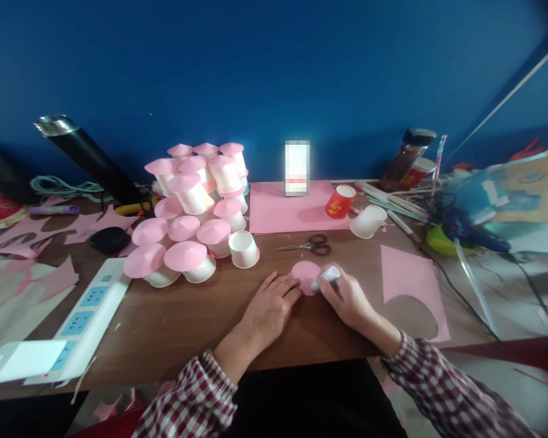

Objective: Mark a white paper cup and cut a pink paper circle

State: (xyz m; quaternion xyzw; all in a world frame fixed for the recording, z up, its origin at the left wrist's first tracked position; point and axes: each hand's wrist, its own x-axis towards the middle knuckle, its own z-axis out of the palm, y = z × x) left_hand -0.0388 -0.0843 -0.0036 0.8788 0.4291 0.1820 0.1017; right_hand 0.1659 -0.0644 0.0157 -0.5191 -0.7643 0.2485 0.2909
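Fingers: those of the right hand [347,298] are curled tight round a small white glue stick [327,277], its tip touching the right edge of a pink paper circle [305,277]; those of the left hand [269,307] lie flat and slightly spread, fingertips pressing the circle's left edge, likely so that the paper cannot slide under the stick.

Table: a brown wooden table [182,322] carries everything; the circle lies flat on it near the front edge, between the two hands.

Pink sheets: one large pink sheet [287,210] lies at the back, and a second pink sheet with a round hole cut out [413,292] lies just right of the right hand, seemingly the source of such circles.

Stack of finished pieces: white paper cups topped with pink cones [192,219] are piled left of centre, well apart from the hands, which keeps the area in front of the person open.

Power strip: a white power strip [89,307] lies at the front left, with a cable running off.

Loose cups: an uncapped white cup [244,249] stands by the pile; another white cup [368,220] and a red cup [340,202] lie tipped at the back right. The red cup has yellow print, too small to read.

Scissors: black-handled scissors [308,245] lie closed just behind the circle, within easy reach.

Writing: a white box [296,167] against the blue wall is blurred out; nothing legible anywhere.
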